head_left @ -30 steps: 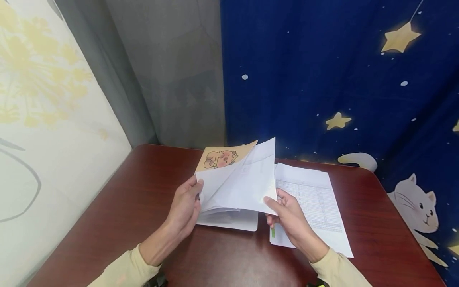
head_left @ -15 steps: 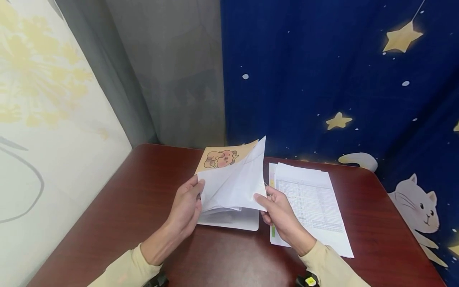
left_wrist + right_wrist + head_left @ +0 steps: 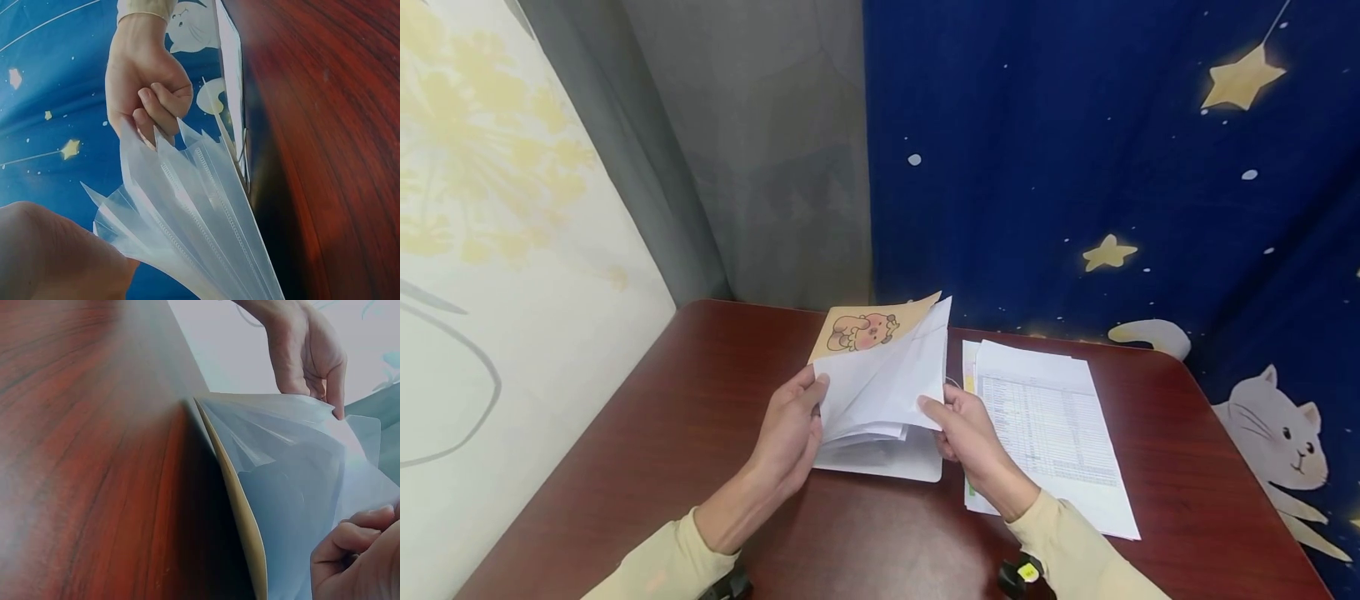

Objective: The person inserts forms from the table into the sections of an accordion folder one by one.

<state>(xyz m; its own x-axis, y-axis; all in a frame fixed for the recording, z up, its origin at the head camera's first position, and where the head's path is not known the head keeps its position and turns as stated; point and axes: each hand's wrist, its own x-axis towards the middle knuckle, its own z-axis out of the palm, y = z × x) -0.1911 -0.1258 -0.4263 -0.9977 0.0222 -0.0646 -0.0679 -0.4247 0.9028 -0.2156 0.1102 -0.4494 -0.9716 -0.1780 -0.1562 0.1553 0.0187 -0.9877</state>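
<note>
Deep-blue curtain fabric (image 3: 1037,167) printed with yellow stars hangs beside a plain grey curtain (image 3: 775,167) behind a glossy red-brown wood-grain table (image 3: 700,375) in the head view. Near the middle of this table lies a folder with a tan cover (image 3: 871,332) bearing a cartoon animal, the cover partly hidden by its raised, whitish translucent plastic pockets (image 3: 891,383). The left hand (image 3: 786,425) grips their left edge, thumb on top and most fingers out of sight behind; the right hand (image 3: 966,429) pinches their near right corner. Compared with a second ago, the right hand and that corner have shifted leftward, uncovering the left edge of a stack of white printed sheets (image 3: 1048,417) and its yellow tab (image 3: 968,384); the left hand holds nearly the same place. The stack's print is too small to read, and a black wrist device (image 3: 1021,575) is cut off at the bottom edge. From the left wrist, the pockets fan into pointed, pleated layers with ribbed strips; the right hand's curled fingers clasp their far end, while the left hand is cropped at the lower left, its fingertips unseen. From the right wrist, the tan cover shows as a thin bowed edge beside cloudy, smooth film, and the right hand is cropped at the lower right.
</note>
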